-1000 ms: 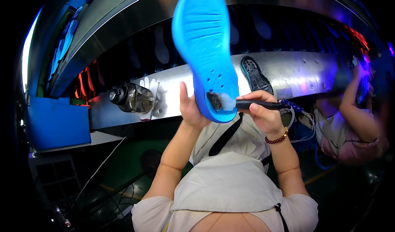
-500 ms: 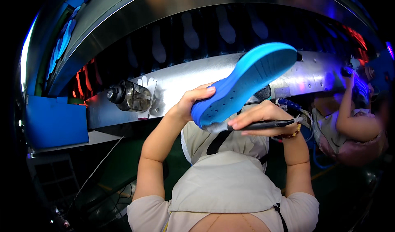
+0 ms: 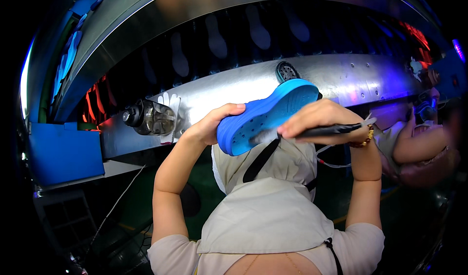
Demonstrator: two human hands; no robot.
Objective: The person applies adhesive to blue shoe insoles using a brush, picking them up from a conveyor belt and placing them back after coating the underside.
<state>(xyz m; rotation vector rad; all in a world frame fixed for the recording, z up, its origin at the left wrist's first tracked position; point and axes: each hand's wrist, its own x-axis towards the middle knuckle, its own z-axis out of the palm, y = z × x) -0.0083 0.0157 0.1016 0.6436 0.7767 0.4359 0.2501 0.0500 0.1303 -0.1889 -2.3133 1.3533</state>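
Note:
My left hand (image 3: 213, 123) grips a blue shoe sole (image 3: 280, 110) by its near-left end, thumb on the outer side wall. The sole is tilted, its lighter blue hollow side with small dark holes facing up. In my right hand (image 3: 324, 119) is a brush with a black handle (image 3: 336, 129). Its pale bristles, smeared by motion, lie against the inside of the sole at the near end. The fingers of my right hand are closed round the handle and hide part of the sole.
Beyond the metal ledge (image 3: 209, 92), several sole shapes (image 3: 217, 36) lie in a dark row. A dark-lidded bottle (image 3: 155, 119) and white glove (image 3: 171, 105) sit left. A round dark-rimmed object (image 3: 286, 72) is behind the sole. A co-worker's arm (image 3: 421, 143) shows at right.
The sole has come lower and tilted flatter, uncovering the round object on the ledge. My right hand and brush have moved up and right, over the sole's near edge.

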